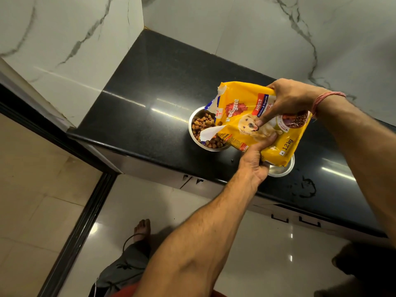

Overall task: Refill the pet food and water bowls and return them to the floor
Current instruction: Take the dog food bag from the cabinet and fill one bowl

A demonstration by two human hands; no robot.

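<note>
- We note the black counter (162, 86) carrying 2 steel bowls.
- The yellow food bag (257, 123) lies tilted, long axis running right to left, torn mouth over the food bowl (194, 133).
- Our right hand (287, 99) grips its top edge; left hand (255, 161) curls under it.
- The second bowl (282, 170) sits beneath the bag, contents hidden.
- Kibble (201, 125) already fills the food bowl; we judge levelling the bag is next.

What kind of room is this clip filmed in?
Probably a home kitchen: a polished black granite counter, marble-look wall tiles, and cabinet handles below the counter's edge.
</note>
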